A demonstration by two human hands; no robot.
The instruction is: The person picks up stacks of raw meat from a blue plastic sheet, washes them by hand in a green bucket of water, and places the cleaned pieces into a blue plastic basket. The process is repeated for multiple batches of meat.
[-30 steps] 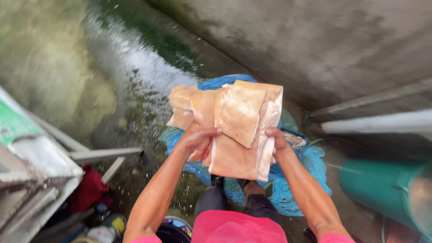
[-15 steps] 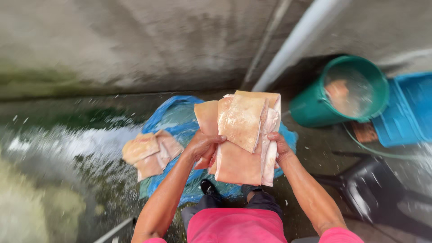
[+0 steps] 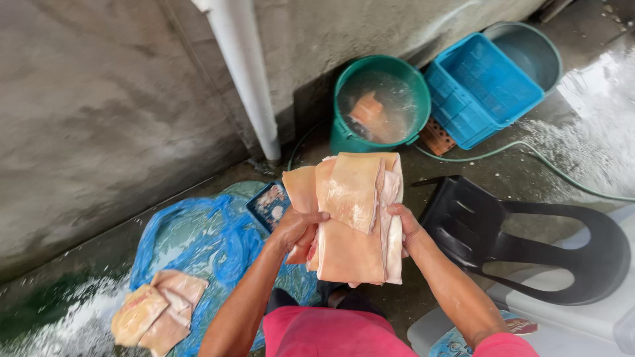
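Both of my hands hold up a stack of pale pink slabs of raw pork skin (image 3: 350,218) in front of my chest. My left hand (image 3: 297,228) grips the stack's left edge, my right hand (image 3: 405,226) its right edge. More slabs of the same meat (image 3: 155,311) lie on a blue plastic sheet (image 3: 211,244) spread over the wet floor at the lower left. Ahead stands a green bucket (image 3: 380,102) of water with a piece of meat sunk in it.
A white drain pipe (image 3: 245,79) runs down the grey concrete wall. A blue crate (image 3: 486,86) and a grey tub (image 3: 532,46) stand right of the bucket, with a green hose (image 3: 562,175) on the floor. A black plastic chair (image 3: 529,238) stands at my right.
My view has swung to the right, bringing the green bucket, the crate and the black chair closer to the middle. The stack of meat stays held in both hands.
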